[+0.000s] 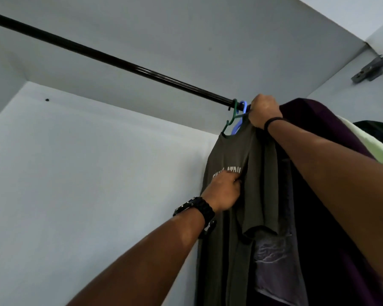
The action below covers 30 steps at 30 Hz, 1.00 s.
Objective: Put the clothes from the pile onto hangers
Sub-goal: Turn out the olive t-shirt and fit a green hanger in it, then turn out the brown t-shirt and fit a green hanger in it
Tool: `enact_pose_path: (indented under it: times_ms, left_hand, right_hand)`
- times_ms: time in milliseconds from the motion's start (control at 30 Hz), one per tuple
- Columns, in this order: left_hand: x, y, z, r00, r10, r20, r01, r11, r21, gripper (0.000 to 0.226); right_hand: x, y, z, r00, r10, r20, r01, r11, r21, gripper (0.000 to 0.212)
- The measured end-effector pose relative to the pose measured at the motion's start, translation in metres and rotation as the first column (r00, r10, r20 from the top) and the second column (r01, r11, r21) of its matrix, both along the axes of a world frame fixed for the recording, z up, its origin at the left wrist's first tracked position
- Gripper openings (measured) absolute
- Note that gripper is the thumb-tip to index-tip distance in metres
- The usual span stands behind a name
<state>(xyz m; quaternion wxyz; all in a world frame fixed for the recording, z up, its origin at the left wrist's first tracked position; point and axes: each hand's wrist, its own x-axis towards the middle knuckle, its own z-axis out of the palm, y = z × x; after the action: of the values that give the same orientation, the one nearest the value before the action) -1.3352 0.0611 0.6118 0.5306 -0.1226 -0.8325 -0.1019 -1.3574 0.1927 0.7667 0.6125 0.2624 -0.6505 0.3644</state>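
Wardrobe [97, 173]: pale grey panels fill the left and upper part of the frame; the view looks up into it.

Rail [119, 62]: a dark bar running from the upper left edge down to the centre right, where the hangers hook on.

Hung clothes [318, 195]: a dark purple garment and others packed at the right of the frame, just beside the shirt.

Olive T-shirt [230, 217]: centre right, hanging on the rail at the left end of the row. Its long axis is near vertical, collar up by the rail, hem running off the bottom edge. Pale lettering on the chest faces left, toward the open wardrobe.

Right hand [264, 112]: above centre, at the rail, fingers curled over the shirt's shoulder where the hangers hook on. Whether it grips the hanger, the cloth, or both, I cannot tell.

Left hand [224, 191]: at frame centre, fingers bent, pinching a fold of the shirt at the chest lettering.

Green hanger [229, 121]: hook over the rail, arm going down into the shirt's collar.

Blue hanger [241, 117]: hooked just beside the green one, touching or nearly so; what it carries is hidden.

Step in hand: by the look of it, settling this shirt on the rail and straightening it.

Next move: probably tug the front smooth, check that the collar sits evenly on the hanger, then let go with both hands and go back for another garment; the pile is out of view.
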Motion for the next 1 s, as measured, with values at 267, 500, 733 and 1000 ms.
enact_pose_path:
  times_ms: [267,500,733,1000]
  left_hand:
    - [0.027,0.048,-0.03,0.991,-0.121,0.049,0.108,0.973,0.204,0.032]
    - [0.053,0.108,-0.078,0.985,-0.171,0.036,0.142,0.904,0.403,0.027]
    - [0.115,0.185,-0.167,0.996,-0.063,-0.064,0.088,0.805,0.586,0.031]
    - [0.265,0.294,-0.321,0.993,0.106,-0.053,-0.015,0.552,0.834,0.027]
  right_hand:
    - [-0.007,0.042,-0.097,0.809,0.556,0.188,-0.534,0.831,-0.158,0.07]
    - [-0.003,0.095,-0.204,0.523,0.813,0.257,-0.785,0.577,-0.226,0.041]
    - [0.038,0.138,-0.33,0.182,0.913,0.364,-0.889,0.311,-0.336,0.033]
    - [0.17,0.209,-0.472,-0.402,0.774,0.49,-0.823,-0.07,-0.564,0.02]
